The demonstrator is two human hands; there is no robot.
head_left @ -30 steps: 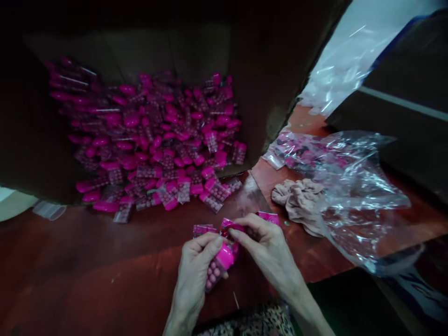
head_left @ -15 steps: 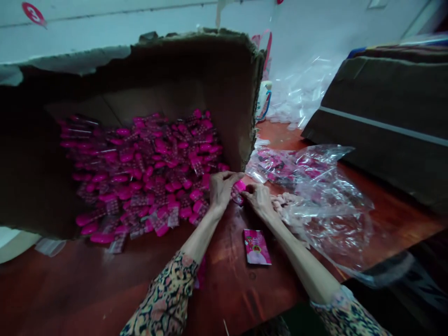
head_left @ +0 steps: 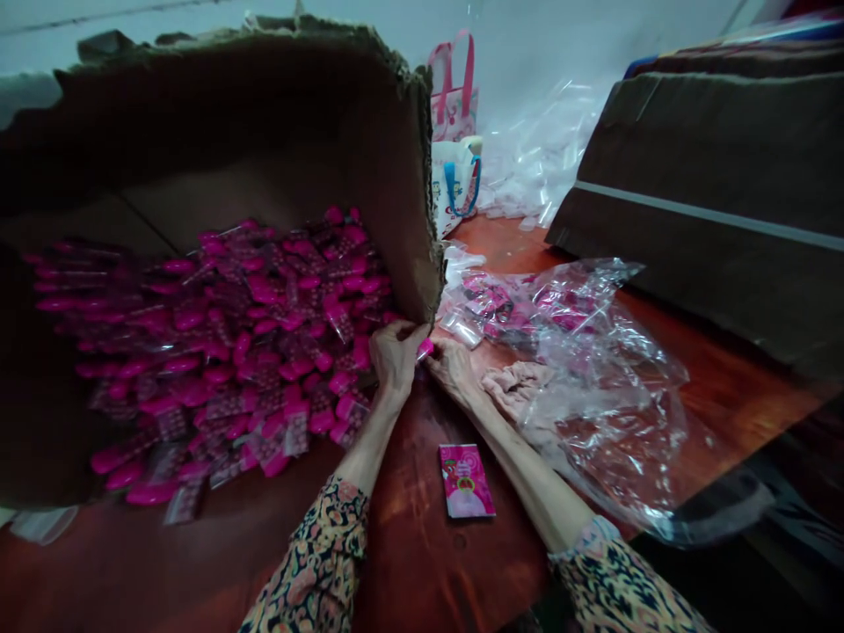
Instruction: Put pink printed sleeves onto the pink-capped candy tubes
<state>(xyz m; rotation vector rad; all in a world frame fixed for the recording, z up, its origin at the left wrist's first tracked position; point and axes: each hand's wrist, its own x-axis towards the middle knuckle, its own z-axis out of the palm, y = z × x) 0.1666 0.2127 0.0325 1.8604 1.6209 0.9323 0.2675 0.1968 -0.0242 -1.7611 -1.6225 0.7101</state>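
Between my two hands is a small pink-capped pack point(head_left: 425, 350), with only its bright pink part showing. My left hand point(head_left: 396, 356) is closed on its left side, close to the carton's lower right corner. From the right, the fingers of my right hand point(head_left: 454, 365) pinch the same pack. A flat pink printed packet point(head_left: 467, 481) lies on the red table point(head_left: 409, 545) below my hands. To the left, many similar pink-capped packs of small beads point(head_left: 264, 343) are heaped in the open mouth of a cardboard carton point(head_left: 402, 202).
Clear plastic bags point(head_left: 593, 404) with pink packets in them spread over the table at right, beside a crumpled beige cloth point(head_left: 518, 387). A large dark cardboard box point(head_left: 699, 211) stands behind them. Tote bags point(head_left: 454, 176) stand against the wall.
The view has shifted, so the scene sits further left and more of the tote bags shows. The pink-capped pack is still between both hands, now more covered by the fingers.
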